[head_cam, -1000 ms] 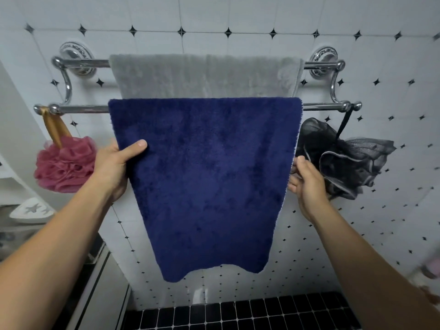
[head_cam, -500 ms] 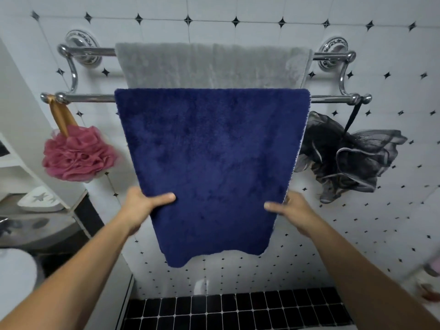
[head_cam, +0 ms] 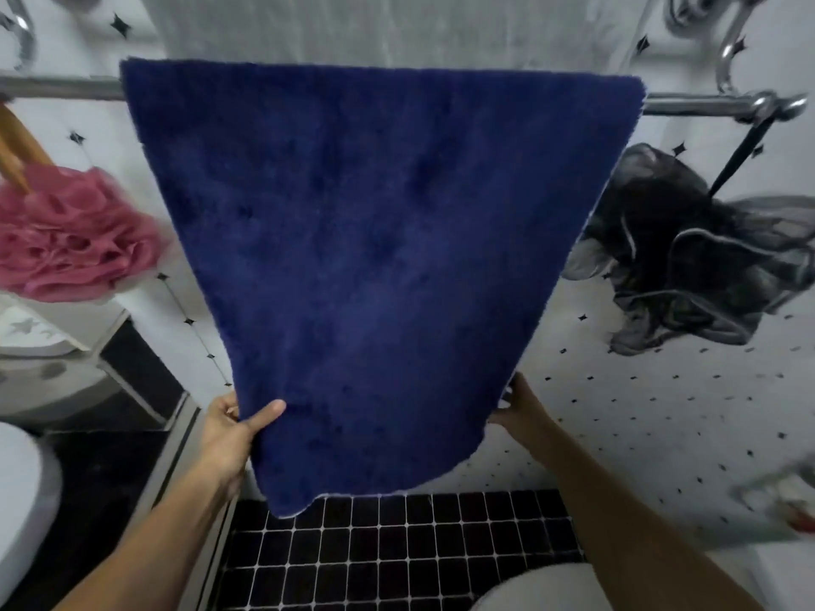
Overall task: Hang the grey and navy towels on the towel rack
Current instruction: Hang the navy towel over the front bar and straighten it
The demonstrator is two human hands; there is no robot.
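White tile backs the rack (head_cam: 697, 104). The navy towel (head_cam: 379, 266) hangs over its front bar, with the grey towel (head_cam: 388, 28) on the rear bar behind (only part shows). The left hand (head_cam: 229, 434) pinches the navy towel's lower left edge, thumb in front. The right hand (head_cam: 520, 407) meets the lower right edge, but its fingers are hidden, so I cannot tell its grip. Smoothing seems to be the step: tug both sides evenly and lightly, so the towel hangs level and does not slide off. A pink puff (head_cam: 70, 244) and a black puff (head_cam: 688, 258) flank it.

White wall (head_cam: 661, 390) with black diamonds above black tiles (head_cam: 397, 544), perhaps floor
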